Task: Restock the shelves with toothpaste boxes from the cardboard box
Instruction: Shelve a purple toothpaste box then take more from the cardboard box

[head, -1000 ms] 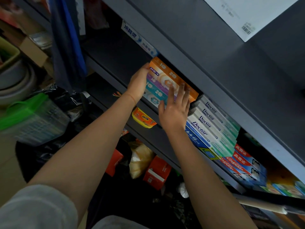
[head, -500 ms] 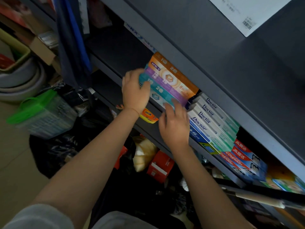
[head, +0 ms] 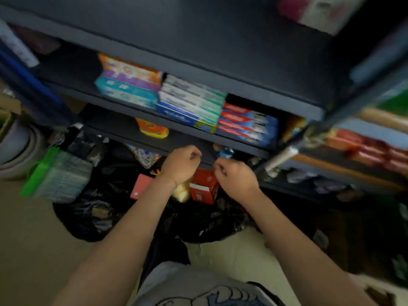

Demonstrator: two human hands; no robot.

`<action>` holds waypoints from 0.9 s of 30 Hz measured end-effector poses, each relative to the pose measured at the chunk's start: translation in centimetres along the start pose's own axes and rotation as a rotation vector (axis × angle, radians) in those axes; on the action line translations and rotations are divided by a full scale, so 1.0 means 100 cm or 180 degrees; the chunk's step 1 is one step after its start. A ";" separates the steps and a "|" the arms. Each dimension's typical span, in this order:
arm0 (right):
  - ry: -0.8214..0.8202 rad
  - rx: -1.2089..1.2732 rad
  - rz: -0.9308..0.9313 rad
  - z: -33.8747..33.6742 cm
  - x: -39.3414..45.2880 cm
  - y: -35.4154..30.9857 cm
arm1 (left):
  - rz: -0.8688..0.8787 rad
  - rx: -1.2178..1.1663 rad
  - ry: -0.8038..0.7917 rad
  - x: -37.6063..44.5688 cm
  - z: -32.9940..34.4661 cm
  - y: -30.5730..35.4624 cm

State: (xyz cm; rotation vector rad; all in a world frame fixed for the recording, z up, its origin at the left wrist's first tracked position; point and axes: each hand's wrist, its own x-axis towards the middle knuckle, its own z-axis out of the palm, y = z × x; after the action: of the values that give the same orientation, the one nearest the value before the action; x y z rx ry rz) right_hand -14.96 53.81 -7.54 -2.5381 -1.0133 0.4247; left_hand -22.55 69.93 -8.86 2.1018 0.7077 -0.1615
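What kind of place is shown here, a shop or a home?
Probably a small shop or its stockroom: dark metal shelves carry stacks of toothpaste boxes sorted by brand, and black bags and loose goods lie on the floor.

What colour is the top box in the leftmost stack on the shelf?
Orange, above purple and teal boxes; the top box shows in the head view, blurred.
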 end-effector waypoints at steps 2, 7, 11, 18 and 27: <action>0.0368 0.0235 0.0135 -0.037 -0.054 0.052 | -0.0036 -0.0192 -0.0032 -0.040 0.056 0.050; 0.0672 0.0621 0.0498 -0.112 -0.207 0.180 | -0.0018 -0.0390 -0.0290 -0.142 0.207 0.160; 0.1070 0.0684 0.0790 -0.162 -0.290 0.257 | 0.0305 -0.0118 -0.0643 -0.176 0.288 0.248; 0.1579 0.0885 0.1149 -0.208 -0.352 0.345 | 0.0872 0.0060 -0.0703 -0.185 0.375 0.343; 0.2235 0.0731 0.0905 -0.268 -0.356 0.452 | 0.2018 0.0185 -0.0040 -0.147 0.484 0.413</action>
State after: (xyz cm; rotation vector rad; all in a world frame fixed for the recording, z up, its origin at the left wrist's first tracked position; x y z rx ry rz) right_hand -1.99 -7.74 0.94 -2.3348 -0.3237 -0.2634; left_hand -5.49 7.21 -3.04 2.2723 0.0057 0.1576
